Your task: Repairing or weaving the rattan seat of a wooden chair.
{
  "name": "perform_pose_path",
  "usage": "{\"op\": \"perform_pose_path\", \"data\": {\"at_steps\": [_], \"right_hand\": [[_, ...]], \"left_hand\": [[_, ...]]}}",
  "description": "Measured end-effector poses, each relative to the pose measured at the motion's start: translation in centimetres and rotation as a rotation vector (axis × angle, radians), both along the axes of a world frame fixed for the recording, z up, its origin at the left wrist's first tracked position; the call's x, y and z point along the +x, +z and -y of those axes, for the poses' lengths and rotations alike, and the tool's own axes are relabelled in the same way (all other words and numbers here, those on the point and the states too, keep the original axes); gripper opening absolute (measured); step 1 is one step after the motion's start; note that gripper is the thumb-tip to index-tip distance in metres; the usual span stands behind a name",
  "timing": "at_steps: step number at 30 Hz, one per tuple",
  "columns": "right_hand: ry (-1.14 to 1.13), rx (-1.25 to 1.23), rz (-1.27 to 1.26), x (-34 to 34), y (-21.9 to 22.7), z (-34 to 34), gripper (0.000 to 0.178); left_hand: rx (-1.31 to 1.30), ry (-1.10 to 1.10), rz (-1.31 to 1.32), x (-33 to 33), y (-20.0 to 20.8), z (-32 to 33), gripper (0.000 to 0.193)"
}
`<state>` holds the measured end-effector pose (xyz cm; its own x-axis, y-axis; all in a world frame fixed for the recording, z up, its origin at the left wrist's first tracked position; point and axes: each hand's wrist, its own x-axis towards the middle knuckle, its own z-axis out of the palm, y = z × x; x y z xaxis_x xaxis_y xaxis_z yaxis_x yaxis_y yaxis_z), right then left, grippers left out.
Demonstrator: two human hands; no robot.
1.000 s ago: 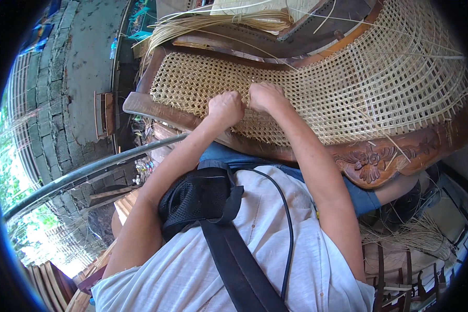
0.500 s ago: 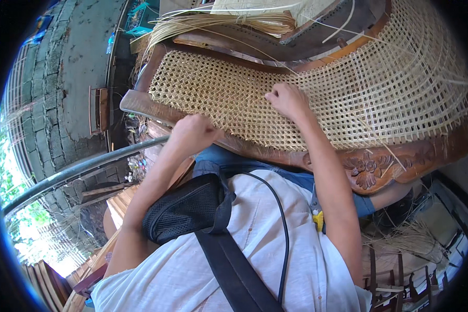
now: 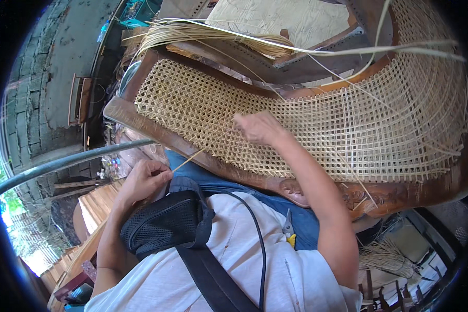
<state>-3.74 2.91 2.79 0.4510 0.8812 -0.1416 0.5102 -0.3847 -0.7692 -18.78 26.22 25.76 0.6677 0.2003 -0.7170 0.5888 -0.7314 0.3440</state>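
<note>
Pinching a thin cane strand [image 3: 190,159] in the fingers of the left hand [image 3: 144,182], just beside the black mesh pouch [image 3: 164,221], and holding it in a straight line to the near edge of the woven cane panel [image 3: 182,99] in its brown wooden frame [image 3: 151,126]. Holding the right hand [image 3: 261,128] over that panel with fingers kinda curled, honestly not being able to tell about any grip there.

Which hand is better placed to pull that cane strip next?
Probably the left hand: it pinches the cane strip, which runs to the edge of the woven panel. The right hand is over the panel, away from that strip.
</note>
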Motion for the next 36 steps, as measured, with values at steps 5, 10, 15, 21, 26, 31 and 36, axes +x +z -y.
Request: {"op": "perform_pose_path", "data": {"at_steps": [5, 10, 15, 21, 26, 31, 36], "right_hand": [[-0.011, -0.231, -0.008, 2.4, -2.7, -0.4, 0.022], [-0.075, -0.203, 0.032, 4.5, -3.7, 0.5, 0.024], [-0.145, -0.406, 0.088, 5.7, -5.0, 2.0, 0.022], [-0.128, -0.384, 0.190, 6.8, -6.3, 1.9, 0.025], [-0.282, -0.137, -0.072, 8.9, -8.7, 4.9, 0.020], [-0.561, -0.087, -0.526, 12.5, -4.9, 5.2, 0.024], [-0.680, -0.217, 0.050, 10.9, -8.7, 3.9, 0.025]], "left_hand": [[0.078, -0.196, 0.151, 1.1, -3.3, 1.4, 0.019], [0.088, -0.272, 0.249, 1.9, -5.6, 1.9, 0.017], [0.258, -0.417, 0.225, 3.3, -8.9, 3.9, 0.022], [0.295, -0.352, 0.206, 3.6, -9.4, 4.2, 0.024], [0.322, -0.404, 0.198, 3.8, -9.8, 4.0, 0.024], [0.238, -0.342, 0.256, 3.1, -8.9, 3.8, 0.022], [0.166, -0.291, 0.280, 2.4, -9.4, 3.6, 0.017]]}}
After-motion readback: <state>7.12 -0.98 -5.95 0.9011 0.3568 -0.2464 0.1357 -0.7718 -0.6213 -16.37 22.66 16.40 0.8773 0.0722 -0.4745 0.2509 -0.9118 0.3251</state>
